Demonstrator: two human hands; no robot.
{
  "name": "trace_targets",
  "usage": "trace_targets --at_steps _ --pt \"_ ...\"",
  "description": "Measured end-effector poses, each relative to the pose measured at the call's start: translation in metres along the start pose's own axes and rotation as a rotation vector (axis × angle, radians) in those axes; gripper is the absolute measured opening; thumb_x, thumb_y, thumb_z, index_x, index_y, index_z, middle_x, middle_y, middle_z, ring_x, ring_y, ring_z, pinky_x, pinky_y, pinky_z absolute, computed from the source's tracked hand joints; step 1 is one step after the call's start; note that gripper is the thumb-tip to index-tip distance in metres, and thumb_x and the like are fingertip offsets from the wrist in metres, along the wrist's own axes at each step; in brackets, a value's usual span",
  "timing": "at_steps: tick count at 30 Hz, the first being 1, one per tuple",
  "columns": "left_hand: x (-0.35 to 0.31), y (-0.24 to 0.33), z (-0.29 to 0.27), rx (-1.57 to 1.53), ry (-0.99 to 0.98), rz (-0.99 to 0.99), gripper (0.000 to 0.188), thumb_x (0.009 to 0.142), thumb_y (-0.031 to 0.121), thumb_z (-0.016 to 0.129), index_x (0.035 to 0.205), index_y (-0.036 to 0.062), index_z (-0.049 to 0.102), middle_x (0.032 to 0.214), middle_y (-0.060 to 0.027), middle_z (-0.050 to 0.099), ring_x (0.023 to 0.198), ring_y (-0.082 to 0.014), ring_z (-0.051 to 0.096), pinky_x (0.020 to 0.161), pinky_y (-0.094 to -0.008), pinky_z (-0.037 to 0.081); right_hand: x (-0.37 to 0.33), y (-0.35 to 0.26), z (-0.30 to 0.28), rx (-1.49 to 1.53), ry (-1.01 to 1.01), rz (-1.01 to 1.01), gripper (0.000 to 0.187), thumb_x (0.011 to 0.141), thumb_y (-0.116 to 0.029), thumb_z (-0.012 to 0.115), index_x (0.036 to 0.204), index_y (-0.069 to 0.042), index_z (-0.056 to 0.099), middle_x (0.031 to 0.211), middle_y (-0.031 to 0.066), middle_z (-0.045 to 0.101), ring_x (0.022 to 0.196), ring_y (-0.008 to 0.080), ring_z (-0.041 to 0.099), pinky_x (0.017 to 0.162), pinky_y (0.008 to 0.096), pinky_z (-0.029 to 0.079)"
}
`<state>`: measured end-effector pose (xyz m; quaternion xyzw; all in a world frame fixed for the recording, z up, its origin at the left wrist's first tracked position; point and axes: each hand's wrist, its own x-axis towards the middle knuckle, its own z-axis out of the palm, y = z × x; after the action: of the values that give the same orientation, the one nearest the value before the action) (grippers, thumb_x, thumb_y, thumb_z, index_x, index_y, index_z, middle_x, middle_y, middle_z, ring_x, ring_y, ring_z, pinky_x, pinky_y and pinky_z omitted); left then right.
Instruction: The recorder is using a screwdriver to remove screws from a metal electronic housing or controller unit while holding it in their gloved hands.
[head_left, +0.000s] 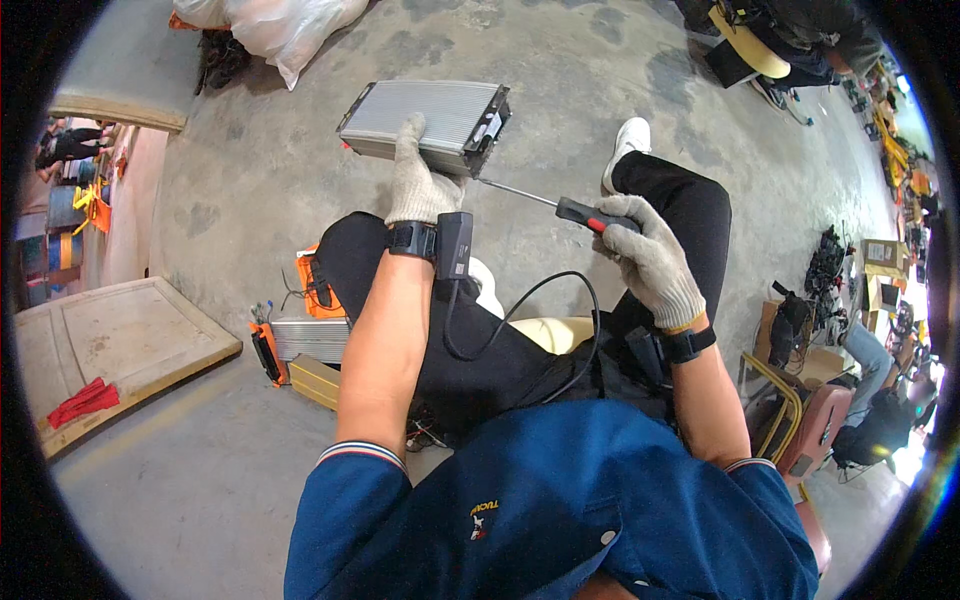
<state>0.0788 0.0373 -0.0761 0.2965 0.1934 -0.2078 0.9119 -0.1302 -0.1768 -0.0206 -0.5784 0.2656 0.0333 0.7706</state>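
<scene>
Metal box (420, 110): you are holding it above the concrete floor (560, 90), out beyond your left knee (350, 245); it is showing a long, shallow, squared shape.
Ribbed top: it is gleaming dull silver, with fine parallel ridges covering the whole upper face.
Right end: a dark end plate (487, 132) is bearing a pale label, while a small red spot is showing at the box's near left corner.
Left grip (425, 190): you are clasping the box at its near long edge, thumb lying on top, the fingers beneath staying hidden.
Screwdriver (565, 207): its slim shaft is pointing at the box's near right corner; I cannot tell whether the tip is touching.
Right grip (652, 260): you are clenching the black-and-red handle.
Wooden panel (150, 330): a red cloth (82, 402) is lying near its near left corner.
</scene>
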Motion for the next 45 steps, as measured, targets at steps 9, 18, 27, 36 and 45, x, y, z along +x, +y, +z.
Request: trace_targets --at_steps 9,18,27,36,45 --pt "0.000 0.001 0.005 -0.006 0.028 0.002 0.078 0.089 0.031 0.073 0.150 0.0041 0.032 0.142 -0.0210 0.052 0.129 -0.0360 0.058 0.105 -0.0544 0.055 -0.001 0.019 -0.031 0.616 -0.056 0.145 0.035 0.105 -0.021 0.057 0.131 0.002 0.057 0.112 0.0122 0.064 0.090 0.0194 0.069 0.078 0.0316 0.061" --pt "-0.011 0.003 0.014 0.042 -0.001 0.009 0.077 0.090 0.033 0.074 0.148 0.0039 0.033 0.139 -0.0186 0.054 0.125 -0.0321 0.060 0.105 -0.0487 0.055 0.048 0.022 0.062 0.431 -0.105 0.214 0.036 0.094 -0.016 0.071 0.124 0.000 0.058 0.102 0.0092 0.062 0.088 0.0222 0.068 0.077 0.0386 0.063" --pt "0.004 -0.001 -0.003 0.092 0.011 -0.041 0.079 0.091 0.040 0.068 0.152 0.0025 0.033 0.144 -0.0205 0.052 0.130 -0.0366 0.056 0.112 -0.0511 0.047 0.082 0.020 0.117 0.319 -0.027 0.319 0.030 0.094 -0.032 0.073 0.100 -0.003 0.066 0.082 0.0024 0.062 0.062 0.0145 0.059 0.062 0.0293 0.055" --pt "0.001 0.000 -0.001 0.124 -0.044 -0.070 0.083 0.090 0.041 0.068 0.152 0.0008 0.031 0.144 -0.0239 0.050 0.132 -0.0374 0.054 0.114 -0.0503 0.046 0.088 0.025 0.118 0.295 -0.052 0.294 0.026 0.092 -0.028 0.072 0.093 -0.002 0.069 0.080 0.0061 0.066 0.067 0.0150 0.063 0.056 0.0292 0.049" --pt "0.020 -0.002 -0.022 0.013 -0.016 -0.122 0.078 0.092 0.036 0.073 0.148 -0.0001 0.032 0.135 -0.0216 0.054 0.125 -0.0345 0.059 0.107 -0.0499 0.053 0.091 0.036 0.114 0.272 0.012 0.345 0.027 0.093 -0.030 0.071 0.093 -0.003 0.070 0.079 0.0048 0.066 0.061 0.0141 0.063 0.052 0.0270 0.049"
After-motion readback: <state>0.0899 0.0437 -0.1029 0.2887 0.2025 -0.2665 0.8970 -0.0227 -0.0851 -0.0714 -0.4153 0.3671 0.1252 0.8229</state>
